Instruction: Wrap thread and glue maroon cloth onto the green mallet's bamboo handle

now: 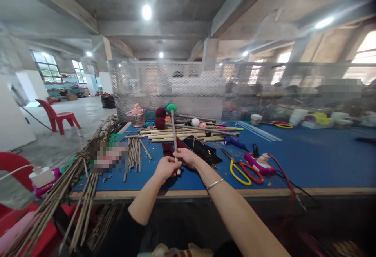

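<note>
A thin wooden stick (174,131) with a green rounded head (172,108) at its far end points away from me over the table. Its near end is in both my hands. My left hand (167,169) pinches it low down, while my right hand (187,158), with a bangle on the wrist, grips it just above. Under and beyond the hands lie dark red cloth (168,149) and black cloth (205,149). Short cut sticks (134,153) lie left of my hands. Scissors (246,172) with yellow and red handles are to the right.
Longer sticks (194,134) lie crosswise behind my hands, near dark red balls (160,123) and a white ball (195,122). A glue gun (235,142) and a purple power strip (260,164) sit right. Bundled branches (79,171) overhang the table's left edge. A mesh screen (167,88) stands behind.
</note>
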Available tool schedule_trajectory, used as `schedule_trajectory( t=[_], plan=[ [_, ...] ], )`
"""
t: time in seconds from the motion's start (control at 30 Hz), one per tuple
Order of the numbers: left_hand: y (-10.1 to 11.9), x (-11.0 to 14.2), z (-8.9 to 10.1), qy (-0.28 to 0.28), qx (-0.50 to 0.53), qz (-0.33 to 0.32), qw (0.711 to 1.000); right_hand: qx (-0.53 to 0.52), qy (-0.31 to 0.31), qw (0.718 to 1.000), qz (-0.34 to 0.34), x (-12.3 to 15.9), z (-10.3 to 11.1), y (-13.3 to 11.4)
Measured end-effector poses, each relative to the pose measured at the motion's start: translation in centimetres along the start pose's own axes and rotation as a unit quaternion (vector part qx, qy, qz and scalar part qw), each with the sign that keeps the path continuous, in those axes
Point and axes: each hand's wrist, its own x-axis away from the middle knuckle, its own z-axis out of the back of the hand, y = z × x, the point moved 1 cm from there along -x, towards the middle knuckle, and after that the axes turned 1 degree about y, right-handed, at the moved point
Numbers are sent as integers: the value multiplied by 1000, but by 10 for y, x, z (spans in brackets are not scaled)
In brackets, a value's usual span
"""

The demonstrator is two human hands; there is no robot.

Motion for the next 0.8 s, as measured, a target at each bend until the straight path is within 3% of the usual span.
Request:
schedule_trajectory(
  t=[0.07, 0.2, 0.33, 0.4, 0.5, 0.57, 0.8],
  plan=[
    [1, 2, 2, 14, -13, -10, 1000, 6, -1, 1000, 9, 2, -2, -1],
    [-1, 5, 6, -65, 62, -17, 996, -39, -52, 998, 14, 9, -3, -4],
    [-3, 4, 8, -90, 128, 14, 988, -52, -46, 998, 12, 9, -4, -2],
    [-3, 3, 6, -72, 95, 20, 993, -46, -30, 998, 23, 7, -5, 0],
    [-4, 0, 4, 21, -17, -13, 1000, -33, -5, 999, 41, 5, -7, 1],
    [-4, -1, 2, 52, -39, -34, 997, -37, 0, 998, 43, 5, -7, -1],
    [-3, 3, 8, -95, 84, -16, 992, -62, -55, 997, 12, 9, -5, -2]
  ],
)
